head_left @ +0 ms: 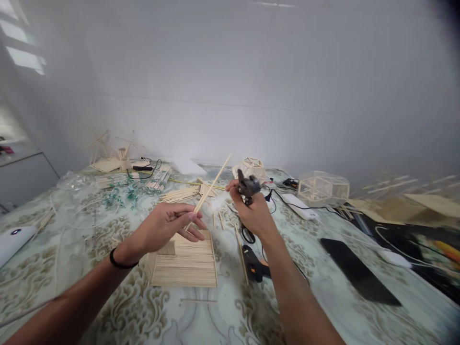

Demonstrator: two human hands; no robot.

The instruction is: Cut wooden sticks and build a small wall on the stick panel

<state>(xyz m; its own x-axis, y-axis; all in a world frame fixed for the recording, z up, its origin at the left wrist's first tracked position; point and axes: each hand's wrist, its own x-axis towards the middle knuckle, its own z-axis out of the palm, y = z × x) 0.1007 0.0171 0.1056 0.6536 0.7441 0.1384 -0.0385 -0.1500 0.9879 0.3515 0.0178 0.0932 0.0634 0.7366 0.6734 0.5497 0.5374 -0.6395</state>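
My left hand (172, 225) pinches thin wooden sticks (215, 181), which slant up to the right from between its fingers. Beneath that hand lies a panel of wooden sticks (187, 270) set side by side, partly covered by the fingers. My right hand (253, 213) is wrapped round a dark grey hand tool (248, 186), raised beside the sticks; its exact kind is blurred. A black glue gun (254, 263) with an orange part rests on the table under the right forearm. One loose stick (241, 251) lies between the panel and the glue gun.
Bundled sticks (158, 179) and clear plastic wrapping (77, 182) spread at the back left. Stick frames (316, 187) stand at the back right, near a white power strip (300, 207) and black cables. A dark phone-like slab (359, 270) lies right. A wall rises behind.
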